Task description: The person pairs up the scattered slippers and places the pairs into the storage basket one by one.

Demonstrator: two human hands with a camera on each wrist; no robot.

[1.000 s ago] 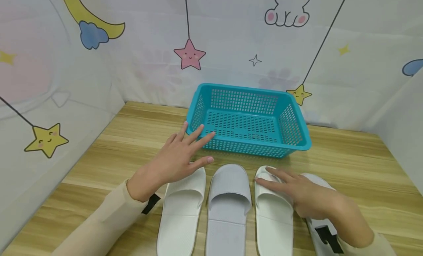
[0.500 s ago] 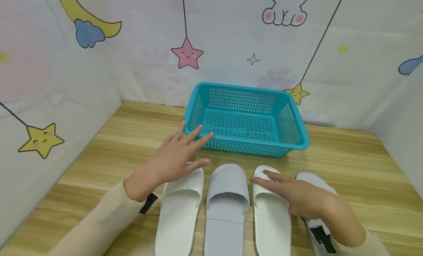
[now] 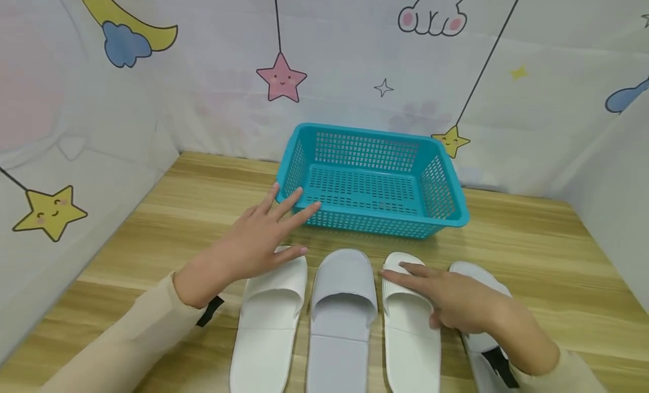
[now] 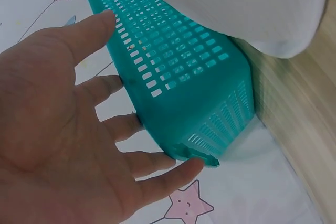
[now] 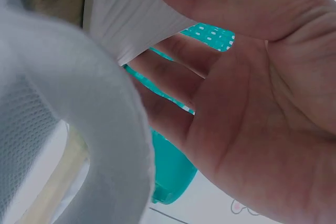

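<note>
Little has moved since a second ago: both hands sit in almost the same places, and the whole scene has only slid slightly left and down in the head view. Spread and holding nothing, the left hand (image 3: 253, 244) hovers with straight fingers at the near left corner of the teal plastic basket (image 3: 370, 182); the left wrist view shows its fingertips (image 4: 113, 19) right at the basket's mesh wall, though contact cannot be confirmed. That basket stands toward the far edge of the wooden surface (image 3: 532, 252), open side up. Four slippers lie in a row along the near edge, toes toward the basket: a white slide slipper (image 3: 269, 314) under the left wrist, a grey cloth slipper (image 3: 342, 308) beside it, a second white slide slipper (image 3: 408, 325), then a second grey slipper (image 3: 474, 275) mostly hidden by the arm. Relaxed and released, the right hand (image 3: 451, 303) rests flat on that second white slide's strap, fingers extended, grasping nothing.
</note>
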